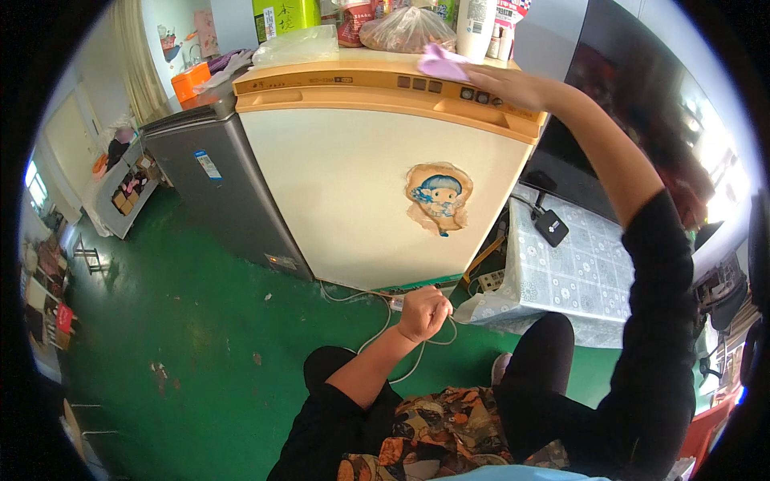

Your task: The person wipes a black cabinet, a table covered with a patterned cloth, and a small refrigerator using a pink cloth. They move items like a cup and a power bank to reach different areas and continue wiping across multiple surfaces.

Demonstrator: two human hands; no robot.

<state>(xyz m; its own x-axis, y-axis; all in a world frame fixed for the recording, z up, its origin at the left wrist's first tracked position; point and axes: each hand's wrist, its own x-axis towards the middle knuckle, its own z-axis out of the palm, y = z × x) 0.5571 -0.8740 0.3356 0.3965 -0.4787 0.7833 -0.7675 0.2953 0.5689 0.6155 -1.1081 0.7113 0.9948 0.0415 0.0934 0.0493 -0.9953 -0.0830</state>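
Observation:
My right hand (pixel 511 86) is stretched out at the upper right, slightly blurred. It holds a light purple cloth (pixel 444 62) against the top front edge of a chest-type appliance, over its orange control strip (pixel 361 81) with knobs and small square windows. The appliance's cream front panel (pixel 337 180) carries a worn cartoon-child sticker (pixel 441 198) with peeled brown edges. Low before that panel, my left hand (pixel 425 314) is curled into a fist, and I see nothing in it. A pale cable (pixel 385 327) runs across the floor behind this fist.
Atop the appliance stand a filled plastic bag (pixel 409 30), a white bottle (pixel 475 27) and a green box (pixel 286 18). A dark grey refrigerator (pixel 222 198) adjoins on the left. At right are a cloth-covered table (pixel 577 270), a black media box (pixel 551 227) and a large television (pixel 625 120).

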